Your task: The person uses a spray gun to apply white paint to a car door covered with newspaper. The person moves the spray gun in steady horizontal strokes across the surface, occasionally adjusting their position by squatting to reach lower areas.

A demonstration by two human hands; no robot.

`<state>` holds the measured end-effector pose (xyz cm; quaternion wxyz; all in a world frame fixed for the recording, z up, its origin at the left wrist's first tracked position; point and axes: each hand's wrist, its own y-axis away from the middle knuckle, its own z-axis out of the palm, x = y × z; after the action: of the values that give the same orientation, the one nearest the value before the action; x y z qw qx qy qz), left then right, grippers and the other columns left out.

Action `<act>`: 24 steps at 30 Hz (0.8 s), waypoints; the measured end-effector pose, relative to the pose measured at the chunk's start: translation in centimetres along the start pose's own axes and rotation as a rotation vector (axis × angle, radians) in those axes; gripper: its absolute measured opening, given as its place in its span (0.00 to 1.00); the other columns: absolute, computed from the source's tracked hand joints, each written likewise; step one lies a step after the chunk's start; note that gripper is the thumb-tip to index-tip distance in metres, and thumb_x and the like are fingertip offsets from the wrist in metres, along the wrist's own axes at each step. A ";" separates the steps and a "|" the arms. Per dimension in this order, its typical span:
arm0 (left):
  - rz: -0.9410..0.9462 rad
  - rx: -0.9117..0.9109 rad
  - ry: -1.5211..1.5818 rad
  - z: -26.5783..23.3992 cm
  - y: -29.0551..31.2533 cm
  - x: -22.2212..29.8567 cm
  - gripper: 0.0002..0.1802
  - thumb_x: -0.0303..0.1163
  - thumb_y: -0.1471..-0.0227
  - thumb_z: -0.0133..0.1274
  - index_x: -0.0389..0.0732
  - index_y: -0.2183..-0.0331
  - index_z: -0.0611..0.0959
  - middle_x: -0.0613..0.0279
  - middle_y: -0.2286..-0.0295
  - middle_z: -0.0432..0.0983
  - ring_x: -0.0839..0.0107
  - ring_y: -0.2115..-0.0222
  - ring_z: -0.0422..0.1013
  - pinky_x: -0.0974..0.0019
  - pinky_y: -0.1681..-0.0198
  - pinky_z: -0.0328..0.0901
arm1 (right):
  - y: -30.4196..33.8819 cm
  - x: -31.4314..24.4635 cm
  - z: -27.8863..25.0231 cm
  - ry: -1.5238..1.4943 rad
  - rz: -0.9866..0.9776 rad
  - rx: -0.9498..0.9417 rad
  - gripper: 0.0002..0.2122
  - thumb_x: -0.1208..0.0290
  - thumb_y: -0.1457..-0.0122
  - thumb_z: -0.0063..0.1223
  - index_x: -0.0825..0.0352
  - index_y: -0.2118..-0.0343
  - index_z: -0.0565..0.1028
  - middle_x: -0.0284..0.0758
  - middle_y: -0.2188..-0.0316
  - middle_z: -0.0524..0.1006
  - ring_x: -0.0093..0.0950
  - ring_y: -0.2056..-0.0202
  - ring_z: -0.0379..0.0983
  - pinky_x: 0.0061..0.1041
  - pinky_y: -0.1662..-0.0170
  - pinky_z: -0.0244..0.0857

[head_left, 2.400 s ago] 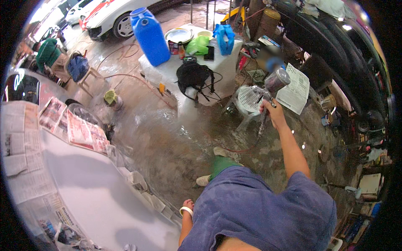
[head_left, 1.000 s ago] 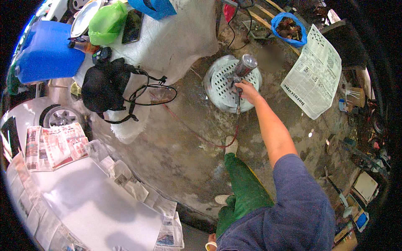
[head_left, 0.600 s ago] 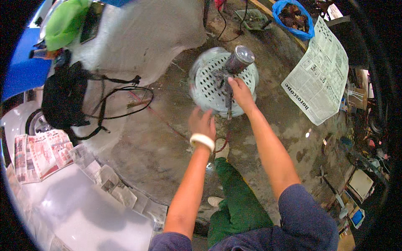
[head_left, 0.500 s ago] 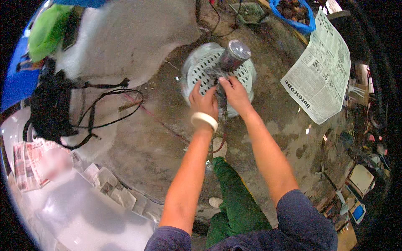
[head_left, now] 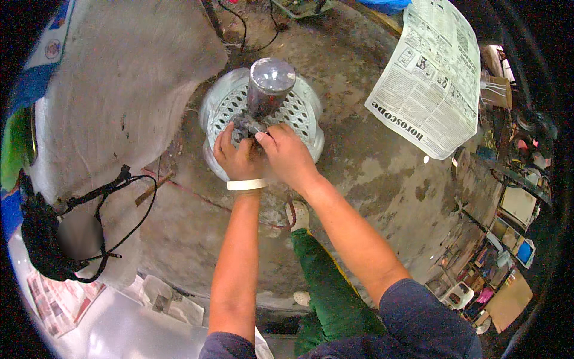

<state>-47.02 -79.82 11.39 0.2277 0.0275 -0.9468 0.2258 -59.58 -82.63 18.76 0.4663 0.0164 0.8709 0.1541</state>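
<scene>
What looks like a spray gun [head_left: 255, 124], with a grey paint-smeared cup [head_left: 267, 99] on it, is over the seat of a pale round plastic stool [head_left: 310, 107]. The cup's glossy round end faces up. My left hand [head_left: 238, 157], with a white band at its wrist, is curled at the near side of the gun's body, its grip partly hidden. My right hand [head_left: 288, 154] pinches a small part of the gun between thumb and fingers. A thin reddish hose [head_left: 276, 226] runs on the floor below my hands, near my shoe.
A newspaper sheet [head_left: 427, 84] lies to the right. On the left are a large grey sheet-like surface [head_left: 131, 78] and a black strapped bag [head_left: 45, 239]. Newspapers [head_left: 170, 302] line a shiny white surface at lower left. Clutter with cardboard [head_left: 508, 299] stands at far right.
The whole view has shifted, so stool and hands now appear further left. The cup stands more upright than before, and both hands stay at the gun.
</scene>
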 end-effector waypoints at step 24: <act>-1.007 -1.737 0.120 -57.4 38.6 -11.4 0.54 0.74 0.50 0.40 0.53 0.33 0.50 0.50 0.33 0.37 0.48 0.33 0.38 0.44 0.33 0.42 | 42.2 -8.7 -1.1 0.714 0.419 -0.615 0.23 0.51 0.40 0.50 0.71 0.56 0.76 0.51 0.56 0.77 0.49 0.51 0.72 0.43 0.49 0.66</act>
<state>-18.78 -20.50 35.89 0.2852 0.2376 -0.6484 -0.6647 -60.39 -44.21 38.35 0.0824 -0.0009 0.8682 0.4893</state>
